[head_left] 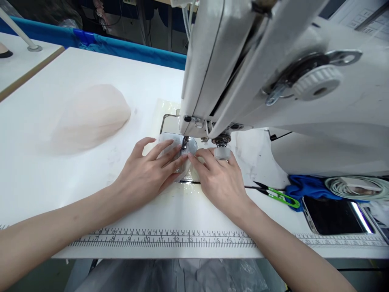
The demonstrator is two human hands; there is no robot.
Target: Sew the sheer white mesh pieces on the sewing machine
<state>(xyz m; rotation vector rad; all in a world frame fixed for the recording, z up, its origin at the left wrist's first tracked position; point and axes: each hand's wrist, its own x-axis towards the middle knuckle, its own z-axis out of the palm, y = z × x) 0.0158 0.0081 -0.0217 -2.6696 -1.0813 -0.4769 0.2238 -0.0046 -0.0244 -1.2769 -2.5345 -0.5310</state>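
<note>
Under the head of a white sewing machine [212,73], a piece of sheer pale fabric [184,173] lies at the presser foot [184,142]. My left hand [148,166] rests flat with spread fingers over the metal plate and the fabric, its fingertips close beside the foot. Just right of the foot, my right hand [220,178] has its thumb and bent fingers drawn together at the fabric's edge. Some of its fingertips are hidden behind the machine's round white knob [222,153]. Much of the fabric is covered by my hands.
A sheer, pale pink fabric piece [94,115] lies on the white table at left. Green-handled thread snips [281,196], a blue cloth [299,186], a coiled pale tape [355,186] and a phone [337,217] lie at right. A printed ruler [164,239] runs along the front edge.
</note>
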